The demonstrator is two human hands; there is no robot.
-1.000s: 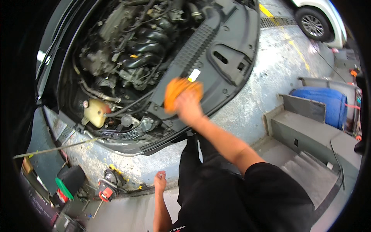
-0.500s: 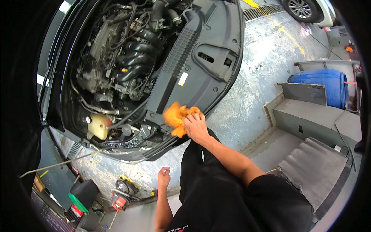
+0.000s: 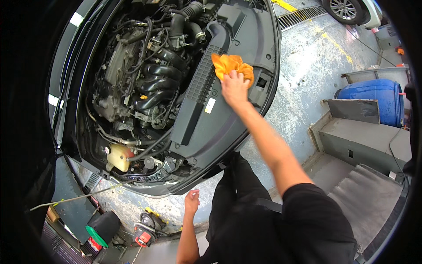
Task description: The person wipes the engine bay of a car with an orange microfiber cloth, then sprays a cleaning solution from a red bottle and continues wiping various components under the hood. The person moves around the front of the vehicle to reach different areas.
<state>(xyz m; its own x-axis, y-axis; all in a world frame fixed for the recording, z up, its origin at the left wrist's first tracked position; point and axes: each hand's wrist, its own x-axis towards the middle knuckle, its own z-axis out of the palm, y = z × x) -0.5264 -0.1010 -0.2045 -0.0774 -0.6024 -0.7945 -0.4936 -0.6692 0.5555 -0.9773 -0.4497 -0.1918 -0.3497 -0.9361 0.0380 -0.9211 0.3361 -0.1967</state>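
My right hand (image 3: 235, 91) is closed on a bunched orange cloth (image 3: 231, 67). The cloth lies against the black plastic cover (image 3: 239, 26) along the front of an open engine bay, beside its ribbed strip. Below the car's front edge, my left hand (image 3: 192, 201) hangs near my leg with curled fingers. Whether anything small sits in those fingers is too hard to see. Left of the cover lies the engine with its black curved intake pipes (image 3: 160, 86). A yellowish fluid reservoir (image 3: 118, 157) sits in the near corner of the bay.
A thin prop rod (image 3: 74, 199) sticks out past the car's near left corner. On the floor stand a red-and-black machine (image 3: 144, 235) and a black bin with a green rim (image 3: 97, 236). To the right are a blue barrel (image 3: 371, 99) and a grey step (image 3: 360, 138).
My right hand has carried the orange cloth from the cover's near edge up and farther across it. My left hand stays low, with its fingers still curled. The view has shifted slightly.
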